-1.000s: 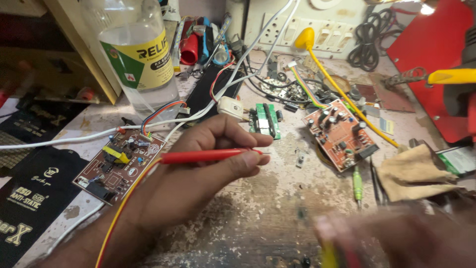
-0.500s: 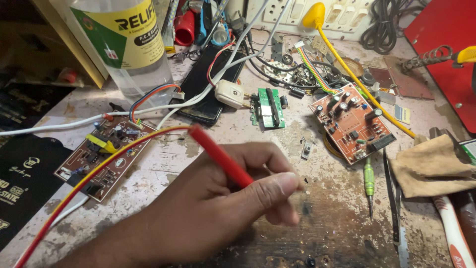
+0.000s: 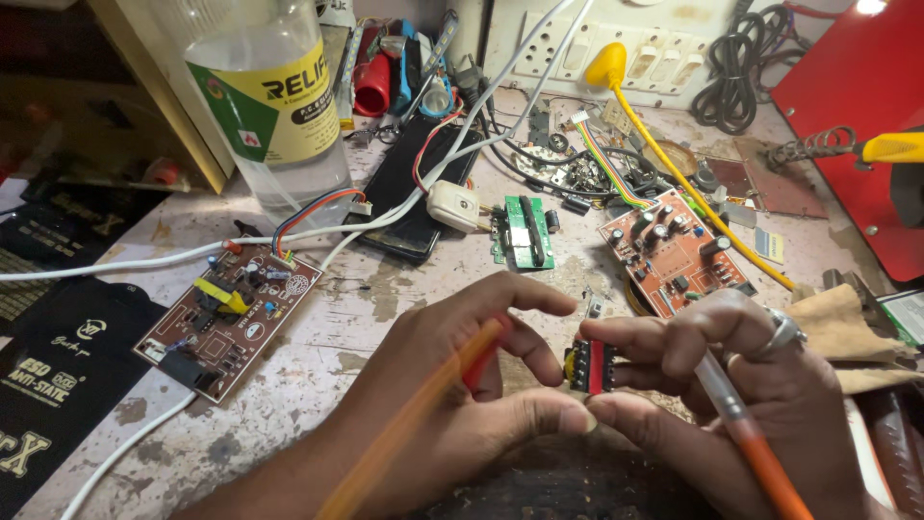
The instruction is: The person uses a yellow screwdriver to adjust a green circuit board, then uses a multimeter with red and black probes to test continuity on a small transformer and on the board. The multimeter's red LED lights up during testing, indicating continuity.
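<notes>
Pinching small boxy red-and-black component (image 3: pixel 589 366) between left hand (image 3: pixel 452 404) and right hand (image 3: pixel 741 395).

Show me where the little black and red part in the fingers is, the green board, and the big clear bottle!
small black and red part (image 3: pixel 589 367), head view, its red stripe.
green board (image 3: pixel 521 234), head view, its middle.
clear bottle (image 3: pixel 274 96), head view, its label.

Head view, steeply down (close)
</notes>
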Action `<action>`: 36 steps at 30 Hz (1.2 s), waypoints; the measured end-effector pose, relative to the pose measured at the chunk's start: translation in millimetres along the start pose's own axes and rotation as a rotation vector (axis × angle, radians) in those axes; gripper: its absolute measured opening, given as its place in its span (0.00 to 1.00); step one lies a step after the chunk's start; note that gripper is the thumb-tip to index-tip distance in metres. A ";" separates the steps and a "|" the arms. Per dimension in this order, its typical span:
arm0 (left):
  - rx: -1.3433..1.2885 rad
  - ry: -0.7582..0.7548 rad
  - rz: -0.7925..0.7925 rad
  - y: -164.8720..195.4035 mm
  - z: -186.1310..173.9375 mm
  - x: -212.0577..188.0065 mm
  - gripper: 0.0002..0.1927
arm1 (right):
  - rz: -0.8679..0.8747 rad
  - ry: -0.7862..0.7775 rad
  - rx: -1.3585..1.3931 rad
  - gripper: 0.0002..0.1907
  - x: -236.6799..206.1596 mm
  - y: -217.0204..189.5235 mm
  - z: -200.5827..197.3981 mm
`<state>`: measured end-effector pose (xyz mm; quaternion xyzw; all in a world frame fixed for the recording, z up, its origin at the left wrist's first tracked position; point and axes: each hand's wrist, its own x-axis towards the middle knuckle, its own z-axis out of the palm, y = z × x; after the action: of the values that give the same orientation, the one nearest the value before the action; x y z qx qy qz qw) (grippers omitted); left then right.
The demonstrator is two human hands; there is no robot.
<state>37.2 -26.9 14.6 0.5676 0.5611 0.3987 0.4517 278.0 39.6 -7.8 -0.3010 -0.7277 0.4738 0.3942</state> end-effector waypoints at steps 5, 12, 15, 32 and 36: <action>-0.077 0.013 0.349 -6.4 -1.1 -2.9 0.20 | 0.024 -0.008 0.086 0.21 -2.4 6.7 -1.8; -0.044 0.012 0.229 -10.2 -0.8 -2.5 0.18 | -0.029 0.013 0.133 0.20 -5.8 6.3 3.1; 0.022 0.079 0.236 -9.2 0.3 -2.3 0.17 | -0.081 0.029 0.022 0.21 -6.3 3.0 4.6; 0.001 0.086 0.375 -6.4 -1.5 -4.1 0.16 | -0.216 0.046 -0.106 0.21 -6.8 0.2 5.1; -0.019 0.029 0.165 -5.0 -1.5 -3.2 0.17 | -0.228 0.057 -0.190 0.24 -5.3 -0.8 6.2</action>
<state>34.2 -30.2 10.4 0.6017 0.5150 0.4482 0.4146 275.3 32.2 -10.1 -0.2658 -0.7872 0.3463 0.4355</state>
